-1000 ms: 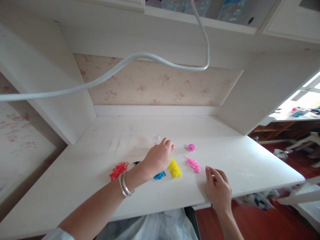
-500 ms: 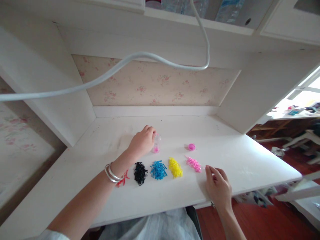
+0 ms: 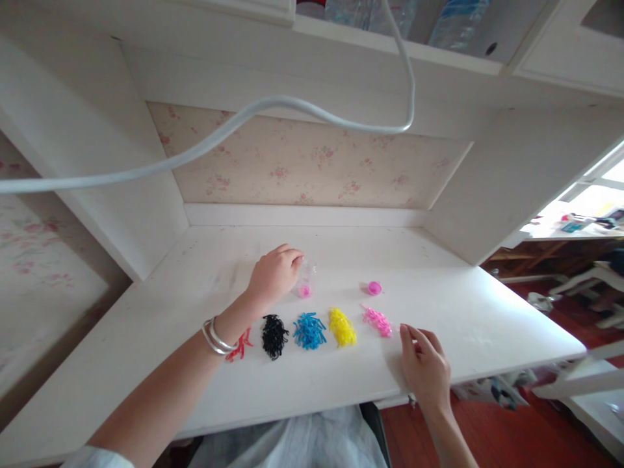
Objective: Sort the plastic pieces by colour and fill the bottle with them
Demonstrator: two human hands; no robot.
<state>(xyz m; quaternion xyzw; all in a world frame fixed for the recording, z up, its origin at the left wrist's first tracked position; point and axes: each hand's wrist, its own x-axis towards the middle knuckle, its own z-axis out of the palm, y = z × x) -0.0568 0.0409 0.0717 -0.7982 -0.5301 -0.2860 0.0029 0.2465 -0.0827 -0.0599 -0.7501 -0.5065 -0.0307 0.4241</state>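
My left hand (image 3: 273,274) reaches out over the white desk (image 3: 463,312), fingers curled against a small clear vial (image 3: 306,279) with pink bits at its bottom. A row of small piles lies in front of me: red (image 3: 240,346), partly behind my wrist, black (image 3: 273,335), blue (image 3: 308,330), yellow (image 3: 342,327) and pink (image 3: 377,320). A pink cap (image 3: 374,287) lies behind the pink pile. My right hand (image 3: 425,369) rests on the desk's front edge, fingers loosely bent, beside the pink pile.
A white cable (image 3: 234,130) hangs across the view above the desk. White side panels (image 3: 97,162) and a floral back wall (image 3: 312,162) close in the desk. Shelves above hold plastic-wrapped items (image 3: 439,19). Red floor (image 3: 511,435) lies to the right.
My left hand moved from over the yellow and blue piles back and left to the clear vial, uncovering the black and blue piles. My right hand stayed put.
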